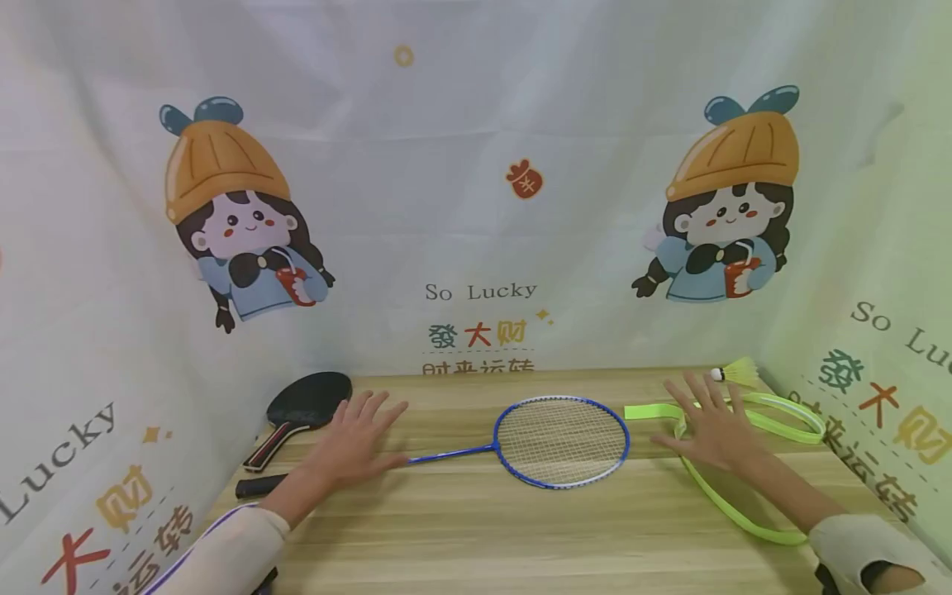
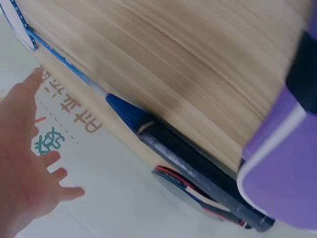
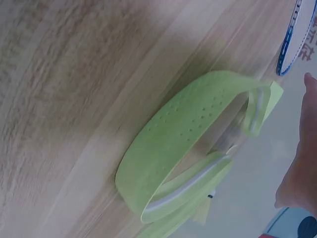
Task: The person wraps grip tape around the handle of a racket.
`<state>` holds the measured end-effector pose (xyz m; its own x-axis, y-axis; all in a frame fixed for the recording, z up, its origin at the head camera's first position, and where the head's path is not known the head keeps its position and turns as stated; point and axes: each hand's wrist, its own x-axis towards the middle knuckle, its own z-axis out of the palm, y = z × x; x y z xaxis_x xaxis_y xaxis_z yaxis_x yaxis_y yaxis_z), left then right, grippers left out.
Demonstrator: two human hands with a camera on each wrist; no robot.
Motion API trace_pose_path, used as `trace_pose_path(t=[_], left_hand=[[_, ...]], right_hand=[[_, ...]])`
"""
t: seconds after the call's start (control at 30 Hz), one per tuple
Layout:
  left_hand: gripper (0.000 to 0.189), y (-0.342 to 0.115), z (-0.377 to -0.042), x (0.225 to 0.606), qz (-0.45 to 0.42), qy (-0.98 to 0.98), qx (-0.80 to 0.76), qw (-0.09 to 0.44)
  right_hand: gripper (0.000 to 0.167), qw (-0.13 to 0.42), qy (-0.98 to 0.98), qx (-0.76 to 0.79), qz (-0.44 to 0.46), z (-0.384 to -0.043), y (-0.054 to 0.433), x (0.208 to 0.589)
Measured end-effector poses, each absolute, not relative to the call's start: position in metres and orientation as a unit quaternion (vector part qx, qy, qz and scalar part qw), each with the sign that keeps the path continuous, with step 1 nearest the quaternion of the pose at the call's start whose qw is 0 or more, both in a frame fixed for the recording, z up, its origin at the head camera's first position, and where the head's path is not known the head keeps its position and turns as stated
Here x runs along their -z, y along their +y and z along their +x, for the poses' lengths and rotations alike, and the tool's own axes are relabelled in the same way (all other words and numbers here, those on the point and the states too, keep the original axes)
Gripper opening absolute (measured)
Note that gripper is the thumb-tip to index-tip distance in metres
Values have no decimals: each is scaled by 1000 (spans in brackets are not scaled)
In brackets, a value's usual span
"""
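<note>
While left hand (image 1: 355,438) and right hand (image 1: 712,426) spread wide (contact unclear), racket (image 1: 561,442) lies along worktop (image 1: 521,545) from left edge; green strip (image 3: 163,139) near right.

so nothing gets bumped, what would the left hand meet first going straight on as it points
Probably the printed backdrop cloth: in the head view, the left hand points forward and right, its line passing beyond the badminton racket, though depth is unclear.
</note>
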<state>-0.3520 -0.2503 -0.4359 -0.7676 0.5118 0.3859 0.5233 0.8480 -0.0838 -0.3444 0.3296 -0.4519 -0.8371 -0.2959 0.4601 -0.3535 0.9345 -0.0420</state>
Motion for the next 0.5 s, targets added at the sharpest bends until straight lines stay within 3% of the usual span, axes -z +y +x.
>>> trace_pose_path(t=[0.3, 0.5], left_hand=[[49, -232, -353, 444, -327, -932, 110, 116], [31, -223, -360, 452, -345, -925, 120, 104]], right_hand=[[88, 217, -954, -92, 186, -334, 305, 462], [88, 204, -954, -100, 195, -334, 282, 463]])
